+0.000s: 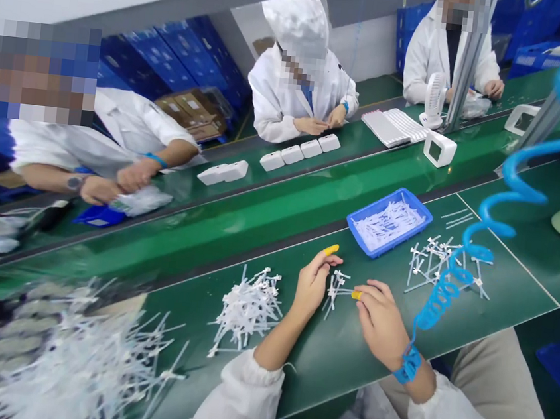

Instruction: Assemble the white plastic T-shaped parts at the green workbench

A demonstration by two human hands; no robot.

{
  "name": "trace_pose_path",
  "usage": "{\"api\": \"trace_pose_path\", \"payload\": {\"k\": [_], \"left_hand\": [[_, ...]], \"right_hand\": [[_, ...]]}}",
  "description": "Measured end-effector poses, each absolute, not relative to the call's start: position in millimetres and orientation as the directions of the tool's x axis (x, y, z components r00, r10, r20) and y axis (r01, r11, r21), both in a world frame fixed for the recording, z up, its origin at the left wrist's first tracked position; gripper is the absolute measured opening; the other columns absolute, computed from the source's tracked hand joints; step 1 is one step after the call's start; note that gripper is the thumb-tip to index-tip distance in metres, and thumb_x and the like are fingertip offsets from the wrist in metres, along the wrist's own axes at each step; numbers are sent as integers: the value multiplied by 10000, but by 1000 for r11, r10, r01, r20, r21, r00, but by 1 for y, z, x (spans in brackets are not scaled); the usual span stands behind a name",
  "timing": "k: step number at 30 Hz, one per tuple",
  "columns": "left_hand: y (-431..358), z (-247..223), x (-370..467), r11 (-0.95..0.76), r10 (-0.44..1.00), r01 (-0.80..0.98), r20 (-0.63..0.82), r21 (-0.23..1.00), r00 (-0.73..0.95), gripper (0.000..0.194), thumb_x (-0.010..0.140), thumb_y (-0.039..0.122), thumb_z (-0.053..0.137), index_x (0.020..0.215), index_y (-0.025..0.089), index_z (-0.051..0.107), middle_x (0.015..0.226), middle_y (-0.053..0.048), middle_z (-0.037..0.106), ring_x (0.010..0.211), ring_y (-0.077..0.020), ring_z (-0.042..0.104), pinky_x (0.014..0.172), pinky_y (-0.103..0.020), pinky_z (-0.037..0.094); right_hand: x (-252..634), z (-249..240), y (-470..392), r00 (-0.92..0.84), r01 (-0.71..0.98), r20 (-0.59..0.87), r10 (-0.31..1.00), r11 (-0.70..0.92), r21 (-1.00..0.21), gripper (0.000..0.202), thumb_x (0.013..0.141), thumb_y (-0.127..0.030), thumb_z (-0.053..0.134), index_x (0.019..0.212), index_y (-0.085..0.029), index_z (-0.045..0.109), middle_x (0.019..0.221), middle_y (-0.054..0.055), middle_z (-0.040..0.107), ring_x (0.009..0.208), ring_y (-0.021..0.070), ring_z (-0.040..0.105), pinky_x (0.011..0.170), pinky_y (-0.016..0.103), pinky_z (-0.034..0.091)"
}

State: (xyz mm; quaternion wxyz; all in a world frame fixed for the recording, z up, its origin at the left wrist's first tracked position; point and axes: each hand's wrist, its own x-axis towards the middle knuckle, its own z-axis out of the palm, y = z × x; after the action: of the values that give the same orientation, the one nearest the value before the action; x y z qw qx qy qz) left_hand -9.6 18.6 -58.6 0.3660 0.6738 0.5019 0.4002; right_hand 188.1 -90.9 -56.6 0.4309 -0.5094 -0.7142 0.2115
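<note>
A small cluster of white cable-tie-like strips lies on the green bench between your hands. Your left hand is loosely extended beside it, with nothing visibly gripped; your right hand reaches a strip's end with its fingertips, though you cannot tell whether they pinch it. Each hand wears a yellow finger cot. To your left sits a denser pile; to your right, a scattered group. Beyond the cluster, a blue tray holds loose white pieces. A blue coiled cord runs to your right wrist strap.
</note>
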Motion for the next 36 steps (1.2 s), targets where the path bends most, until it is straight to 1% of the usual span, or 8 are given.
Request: {"api": "trace_pose_path", "payload": {"k": [9,13,15,23,26,31,34,36], "left_hand": [[16,-60,-8,-223,967,363,158,905,200,342,1001,344,527,1175,172,766,1028,-80,800,976,-231,746,937,-358,579],[17,-61,-8,-209,969,368,140,906,205,329,980,302,525,1153,170,771,1013,-72,803,972,-222,745,964,-360,571],[18,-62,-8,-200,969,375,127,905,211,334,957,267,507,1131,172,777,1015,-68,803,975,-221,743,979,-363,567],[17,-61,-7,-190,972,343,126,920,200,315,928,244,531,1110,181,780,999,-67,802,957,-231,732,937,-356,566],[17,-59,-6,-165,979,324,115,931,170,297,921,239,555,1110,180,776,995,-61,798,934,-226,725,897,-348,562],[18,-55,-5,-167,984,273,144,947,102,324,866,192,511,1067,182,764,932,-46,774,839,-200,694,773,-304,538],[16,-51,-5,-223,973,272,197,936,123,316,839,176,502,1041,184,745,895,-39,763,819,-193,684,761,-296,534],[12,-48,-6,-295,951,335,242,895,190,260,830,149,492,935,191,726,840,-28,747,786,-188,676,768,-300,532]], "right_hand": [[190,-53,-94,-101,476,364,926,366,-800,353,1076,-120,471,1260,-228,753,1275,92,781,1224,299,634,1109,533,562],[188,-55,-95,-84,559,375,923,356,-749,317,1057,-115,500,1173,-195,784,1433,132,705,1348,335,553,1172,556,522],[186,-56,-94,-98,595,364,926,348,-725,318,1046,-99,501,1150,-178,791,1413,141,717,1378,354,529,1171,570,518],[188,-58,-96,-141,532,306,941,333,-779,374,1066,-92,458,1262,-229,746,1335,82,774,1362,326,598,1052,519,543],[191,-55,-95,-132,464,300,945,327,-824,382,1088,-117,449,1318,-247,723,1343,81,772,1346,297,629,1090,508,528],[201,-44,-101,-41,312,267,963,266,-912,337,1139,-228,441,1241,-263,761,1311,98,770,1273,263,689,1121,479,565],[215,-40,-117,-11,329,264,965,252,-910,346,1149,-261,441,1269,-276,765,1311,99,770,1292,272,680,1158,506,556],[227,-41,-130,-7,381,269,963,251,-890,343,1147,-269,456,1298,-289,763,1342,91,761,1318,285,661,1192,546,526]]}}
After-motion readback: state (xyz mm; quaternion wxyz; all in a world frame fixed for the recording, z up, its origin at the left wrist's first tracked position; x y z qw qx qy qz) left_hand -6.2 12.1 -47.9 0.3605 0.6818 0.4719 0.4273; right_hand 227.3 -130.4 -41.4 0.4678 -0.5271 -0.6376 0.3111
